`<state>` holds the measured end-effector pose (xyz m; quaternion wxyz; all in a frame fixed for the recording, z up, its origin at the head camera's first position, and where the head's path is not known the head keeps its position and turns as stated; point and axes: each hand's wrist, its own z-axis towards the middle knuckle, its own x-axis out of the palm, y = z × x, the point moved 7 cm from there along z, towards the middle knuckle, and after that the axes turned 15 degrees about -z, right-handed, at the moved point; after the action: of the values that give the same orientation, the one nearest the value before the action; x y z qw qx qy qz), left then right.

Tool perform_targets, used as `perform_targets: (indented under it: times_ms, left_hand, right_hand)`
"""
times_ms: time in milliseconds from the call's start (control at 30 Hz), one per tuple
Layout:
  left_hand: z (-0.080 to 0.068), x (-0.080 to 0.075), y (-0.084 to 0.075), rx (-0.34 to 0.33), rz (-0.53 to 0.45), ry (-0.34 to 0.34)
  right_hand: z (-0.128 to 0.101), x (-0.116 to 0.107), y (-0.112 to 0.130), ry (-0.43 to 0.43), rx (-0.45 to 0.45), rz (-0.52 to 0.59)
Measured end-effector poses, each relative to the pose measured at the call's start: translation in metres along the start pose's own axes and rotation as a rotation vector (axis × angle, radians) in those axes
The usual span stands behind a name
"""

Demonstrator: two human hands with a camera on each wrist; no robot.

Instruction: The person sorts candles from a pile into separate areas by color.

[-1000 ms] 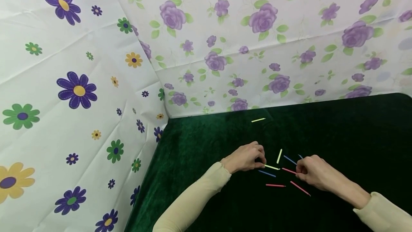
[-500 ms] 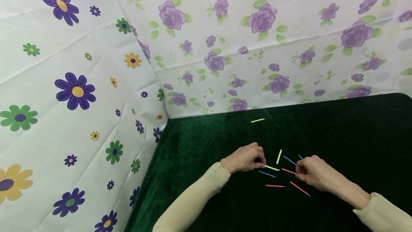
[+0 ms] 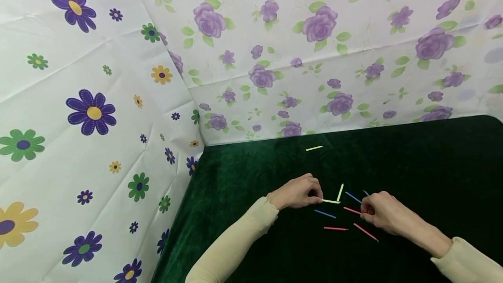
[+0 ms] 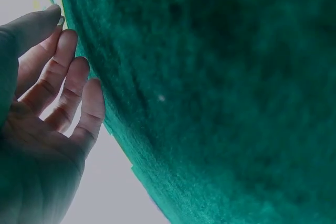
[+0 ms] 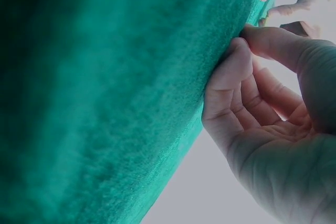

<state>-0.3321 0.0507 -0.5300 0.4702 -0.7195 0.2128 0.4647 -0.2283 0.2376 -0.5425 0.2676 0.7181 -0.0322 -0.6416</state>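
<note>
My left hand (image 3: 300,191) pinches the left end of a thin yellow stick (image 3: 331,201) between thumb and fingertips. The stick lies nearly level, its right tip right at the lower end of a second, steeply slanted yellow stick (image 3: 340,192). Thumb and index finger of my right hand (image 3: 383,208) pinch the right end of a thin red stick (image 3: 352,210), which points left. A blue stick (image 3: 324,214) lies just below the left hand's yellow one. Beside the right fingers are another blue stick (image 3: 353,197) and a partly hidden blue stick (image 3: 366,193).
A red stick (image 3: 335,229) and a slanted red stick (image 3: 366,232) lie nearer the front. Farther back is a lone yellow stick (image 3: 314,148). The table wears a dark green velvety cloth (image 3: 243,160), with flowered sheets (image 3: 235,56) behind and at the left.
My left hand has shifted slightly left and turned the yellow stick from tilted to nearly level, bringing its tip to the slanted yellow stick's lower end. The right hand has barely moved.
</note>
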Motion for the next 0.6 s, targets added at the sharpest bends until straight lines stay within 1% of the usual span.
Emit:
perform_targets:
  times_ms: [133,300,467,600]
  left_hand:
    - [0.001,-0.005,0.003,-0.028,-0.032,-0.028]
    - [0.003,-0.007,0.005,-0.053,-0.067,-0.039]
    - [0.006,-0.012,0.007,-0.072,-0.068,-0.064]
    - [0.008,-0.016,0.01,-0.089,-0.06,-0.101]
  right_hand:
    - [0.0,0.0,0.0,0.0,0.0,0.0]
    - [0.0,0.001,-0.001,0.01,0.002,0.006]
    - [0.0,0.001,-0.001,0.012,-0.005,0.012]
    - [0.0,0.001,-0.001,0.02,-0.006,0.021]
